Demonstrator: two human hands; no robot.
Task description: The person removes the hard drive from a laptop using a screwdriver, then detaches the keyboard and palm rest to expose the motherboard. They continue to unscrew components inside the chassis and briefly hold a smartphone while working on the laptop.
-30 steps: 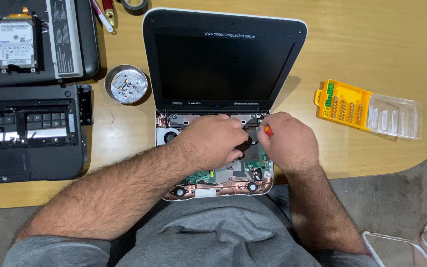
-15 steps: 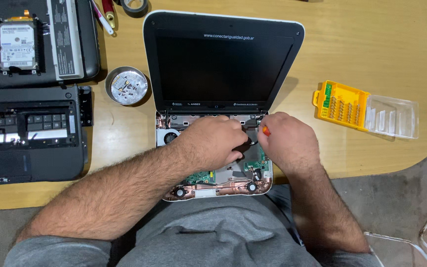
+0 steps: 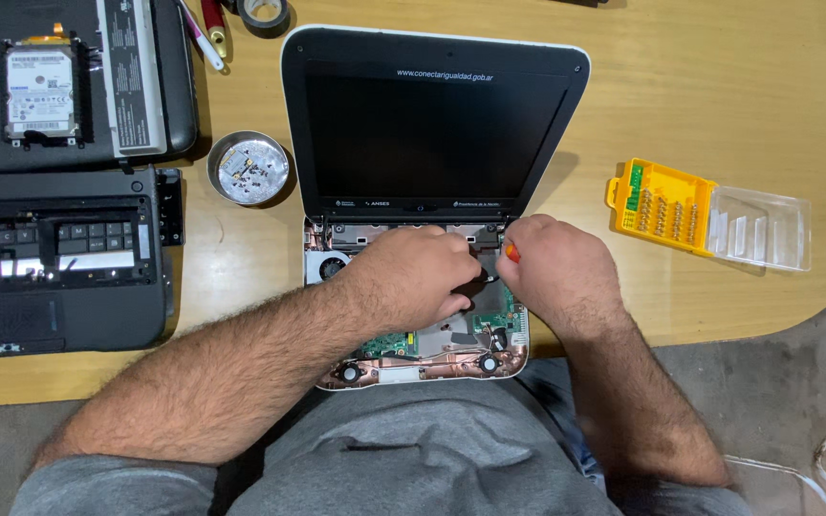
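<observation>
A small laptop (image 3: 432, 124) lies open on the wooden table with its dark screen up and its keyboard cover off, so the green circuit board (image 3: 394, 342) and copper parts show. My left hand (image 3: 413, 282) rests on the bare base, fingers curled over the middle of the board. My right hand (image 3: 556, 272) is closed round a small screwdriver with an orange handle (image 3: 510, 253), its tip down on the board between both hands. The spot under the tip is hidden.
A round metal dish (image 3: 248, 168) with small screws sits left of the laptop. A second dismantled laptop (image 3: 50, 258) and a hard drive (image 3: 40, 91) lie at the left. A yellow bit holder (image 3: 662, 205) with its clear lid (image 3: 757, 229) is at the right. Tape roll (image 3: 265, 13) at top.
Both hands stay on the laptop's base in nearly the same place; only the view has shifted slightly.
</observation>
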